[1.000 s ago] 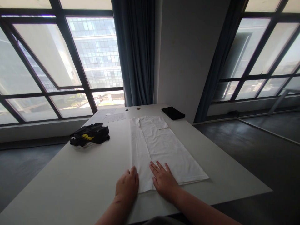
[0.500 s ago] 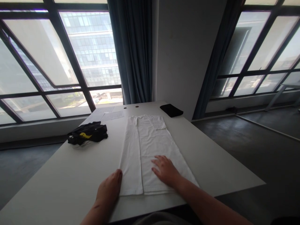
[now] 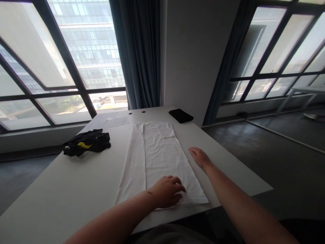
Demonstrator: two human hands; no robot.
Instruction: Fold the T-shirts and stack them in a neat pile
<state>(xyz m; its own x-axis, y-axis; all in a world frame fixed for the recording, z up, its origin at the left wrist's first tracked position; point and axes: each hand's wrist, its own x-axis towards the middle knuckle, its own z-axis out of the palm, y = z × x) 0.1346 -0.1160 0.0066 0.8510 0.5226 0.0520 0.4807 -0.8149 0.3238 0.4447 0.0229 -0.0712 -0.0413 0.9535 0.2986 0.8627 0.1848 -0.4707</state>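
Note:
A white T-shirt (image 3: 162, 152) lies flat on the white table, its left side folded inward in a long strip and one short sleeve showing at the far right. My left hand (image 3: 168, 190) is over the shirt's near end, fingers apart and slightly curled, holding nothing. Just beyond the shirt's right edge, my right hand (image 3: 200, 158) has its fingers stretched out and grips nothing. Whether that hand touches the tabletop is hard to tell.
On the left of the table (image 3: 83, 183) lies a crumpled black garment (image 3: 87, 141) with a yellow patch. Papers (image 3: 115, 122) are behind it. A folded black cloth (image 3: 180, 115) rests near the far right edge. Windows, a blue curtain (image 3: 142, 54) and a pillar stand beyond.
My left hand has moved right, from the shirt's left edge onto its near end. My right hand has gone from the shirt's middle to beyond its right edge. The view has shifted slightly right.

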